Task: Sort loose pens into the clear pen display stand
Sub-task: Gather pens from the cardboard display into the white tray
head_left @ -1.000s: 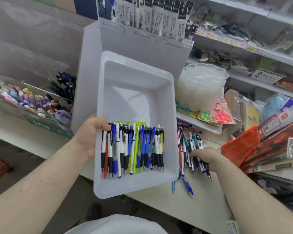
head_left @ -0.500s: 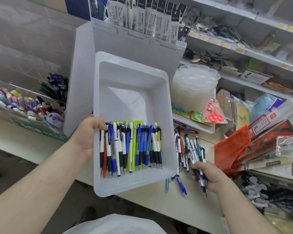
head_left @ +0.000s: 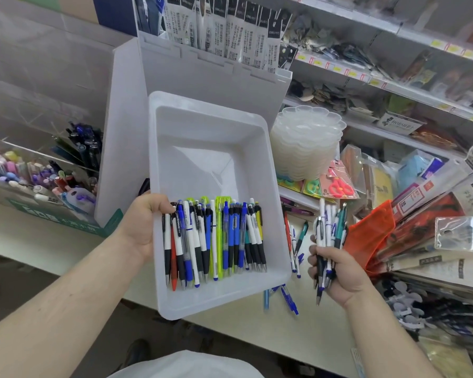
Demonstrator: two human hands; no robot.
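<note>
Right hand (head_left: 339, 271) lifted off counter (head_left: 311, 336), grip now closed round pen bunch (head_left: 328, 241); left hand (head_left: 141, 225) grip clamps white tray (head_left: 210, 165) rim, pens (head_left: 213, 241) inside.

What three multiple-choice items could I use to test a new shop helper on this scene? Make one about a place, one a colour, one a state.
1. Where do the sorted pens lie?
A. At the near end of the white tray
B. At its far end
C. On the floor

2. What colour is the pouch just right of the right hand?
A. Green
B. Orange
C. Black

3. What is the right hand doing?
A. Resting flat on the counter
B. Hanging open
C. Gripping a bunch of pens

Answers: 1 A, the pens line up along the near end, by the left hand; 2 B, the pouch is bright orange; 3 C, its fingers curl round several pens.
</note>
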